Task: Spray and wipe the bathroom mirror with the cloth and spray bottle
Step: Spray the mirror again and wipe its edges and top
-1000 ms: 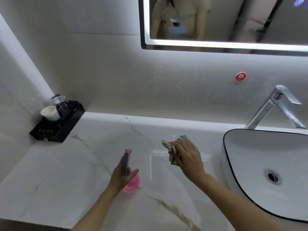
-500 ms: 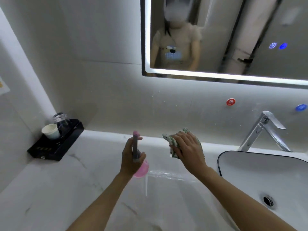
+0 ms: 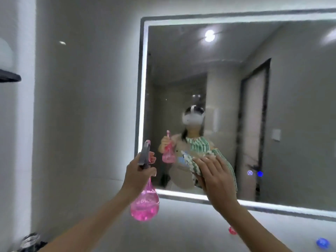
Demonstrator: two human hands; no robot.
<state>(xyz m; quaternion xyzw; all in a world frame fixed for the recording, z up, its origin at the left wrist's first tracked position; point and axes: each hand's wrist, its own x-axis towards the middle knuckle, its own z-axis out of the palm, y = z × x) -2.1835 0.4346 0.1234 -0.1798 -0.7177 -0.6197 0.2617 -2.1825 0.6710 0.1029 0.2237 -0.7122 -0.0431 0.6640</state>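
Observation:
The lit-edged bathroom mirror fills the upper right of the head view. My left hand is raised in front of its lower left corner, shut on the pink spray bottle, whose grey nozzle points at the glass. My right hand lies flat with the green-and-white striped cloth under its fingers, against the lower part of the mirror. The reflection shows a person with both items held up.
A red dot and a blue dot sit on the wall below the mirror. A dark shelf edge juts out at the far left. A glass shows at the bottom left corner.
Both hands rose from the countertop up to the mirror, and the view tilted up with them. The cloth went from above the counter to the glass; the bottle now points at the mirror.

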